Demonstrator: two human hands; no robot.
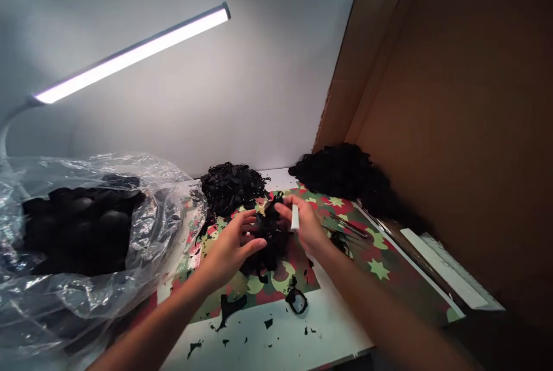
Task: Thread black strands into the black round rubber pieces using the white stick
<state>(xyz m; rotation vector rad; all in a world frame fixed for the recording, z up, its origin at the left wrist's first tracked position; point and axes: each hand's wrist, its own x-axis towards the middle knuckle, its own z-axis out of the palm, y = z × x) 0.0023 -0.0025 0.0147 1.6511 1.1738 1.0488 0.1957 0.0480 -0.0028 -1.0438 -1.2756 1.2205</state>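
Observation:
My left hand (235,241) has its fingers spread and thumb stretched out, at the left side of a heap of black scraps (272,244) made of thin, soft-looking material. Facing it, my right hand (306,224) is closed, with a short white flat piece (295,218) sticking down from its fingers. At its fingertips is a dark ragged piece (276,203); whether it is pinched or only touched I cannot tell. Below the hands lie a black ring-shaped scrap (296,301) and a curved black scrap (232,307). Tweezers-like metal tools (349,226) rest right of my right hand.
A camouflage-patterned sheet (380,270) covers part of the white table (259,348). Black piles stand at the back middle (233,184) and back right (341,169). A clear plastic bag (151,233) with black pieces is left. Cardboard (453,129) walls the right; a lamp (133,57) hangs above.

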